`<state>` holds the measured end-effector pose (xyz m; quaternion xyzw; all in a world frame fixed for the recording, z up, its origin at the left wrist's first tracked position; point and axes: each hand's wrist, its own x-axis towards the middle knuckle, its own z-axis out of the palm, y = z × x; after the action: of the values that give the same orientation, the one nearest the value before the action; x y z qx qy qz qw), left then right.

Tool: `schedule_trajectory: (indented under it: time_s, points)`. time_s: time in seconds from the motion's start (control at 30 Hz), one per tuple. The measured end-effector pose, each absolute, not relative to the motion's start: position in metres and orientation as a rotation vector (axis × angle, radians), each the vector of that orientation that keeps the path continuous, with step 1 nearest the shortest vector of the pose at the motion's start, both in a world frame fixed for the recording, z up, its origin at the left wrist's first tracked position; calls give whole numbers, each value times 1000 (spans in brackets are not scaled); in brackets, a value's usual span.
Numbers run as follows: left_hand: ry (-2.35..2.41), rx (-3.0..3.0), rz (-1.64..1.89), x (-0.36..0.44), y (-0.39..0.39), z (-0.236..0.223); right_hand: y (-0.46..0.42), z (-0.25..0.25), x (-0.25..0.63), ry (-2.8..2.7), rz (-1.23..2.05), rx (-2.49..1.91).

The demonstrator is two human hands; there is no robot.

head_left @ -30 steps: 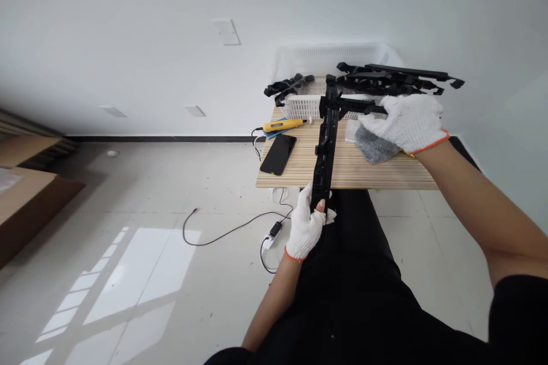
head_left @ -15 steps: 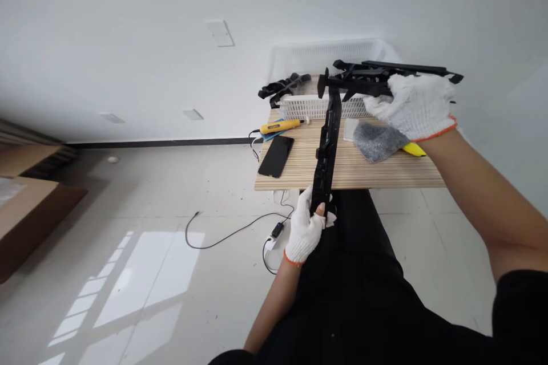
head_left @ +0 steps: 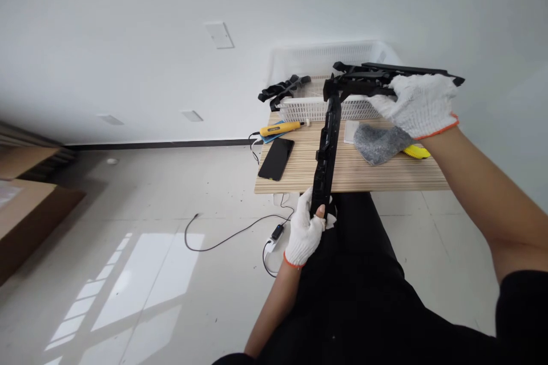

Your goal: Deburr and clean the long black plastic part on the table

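Note:
My left hand (head_left: 305,232), in a white knit glove with a bare thumb tip showing, is closed on the lower end of a long black plastic strip (head_left: 326,151) with clips and notches. The strip stands nearly upright in the view, its top end near the basket's front rim. My right hand (head_left: 422,102), gloved too, is closed round the end of a black plastic part in a bunch of black plastic parts (head_left: 363,81) over the basket's right side. Its fingertips are partly hidden. The white basket (head_left: 295,108) holds more black parts (head_left: 282,89) at its left end.
On the striped wooden table (head_left: 295,182) lie a black phone (head_left: 276,158), a yellow corded tool (head_left: 280,128), a grey cloth (head_left: 381,142) and a yellow item (head_left: 416,151). A black cable (head_left: 231,238) and a power strip (head_left: 272,239) are on the floor. Cardboard boxes (head_left: 38,217) stand left.
The left end of the black parts at my right hand has shifted slightly right and now meets the strip's top end. My left hand keeps the strip in nearly the same place.

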<state>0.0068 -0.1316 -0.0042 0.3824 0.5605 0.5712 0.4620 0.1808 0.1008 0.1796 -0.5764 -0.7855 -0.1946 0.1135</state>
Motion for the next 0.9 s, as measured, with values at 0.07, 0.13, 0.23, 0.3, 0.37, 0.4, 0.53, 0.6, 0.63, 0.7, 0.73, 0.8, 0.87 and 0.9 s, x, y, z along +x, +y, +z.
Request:
schedule_trajectory:
  time_s: [0.07, 0.13, 0.23, 0.3, 0.37, 0.4, 0.53, 0.6, 0.63, 0.7, 0.73, 0.8, 0.87, 0.9]
  points:
    - [1378, 948, 1397, 7, -132, -2, 104, 178, 181, -2295, -582, -1681]
    - [1378, 951, 1398, 7, -132, -1, 105, 177, 180, -2286, -592, -1686]
    - [1388, 970, 1403, 6, -133, -1, 104, 177, 178, -2273, -597, -1732]
    - [1395, 980, 1406, 6, -133, -2, 103, 177, 177, -2275, -604, -1719]
    - [1385, 968, 1411, 6, -134, -3, 102, 178, 177, -2263, -605, -1693]
    - [1378, 960, 1412, 6, -134, -4, 102, 177, 177, -2251, -598, -1683]
    - [1400, 989, 1407, 6, -135, -4, 100, 177, 179, -2186, -592, -1637]
    - [1424, 1009, 1408, 5, -135, -3, 96, 176, 181, -2179, -630, -1589]
    - [1432, 1011, 1411, 5, -135, -3, 93, 175, 182, -2173, -651, -1575]
    - [1436, 1003, 1424, 5, -134, -3, 84, 172, 183, -2186, -677, -1544]
    - [1432, 997, 1433, 5, -133, -3, 79, 170, 184, -2206, -679, -1527]
    - [1424, 986, 1454, 6, -132, -3, 70, 163, 183, -2261, -672, -1491]
    - [1419, 983, 1468, 7, -131, -3, 63, 152, 182, -2300, -657, -1480]
    - [1416, 983, 1469, 7, -131, -3, 61, 146, 181, -2309, -648, -1473]
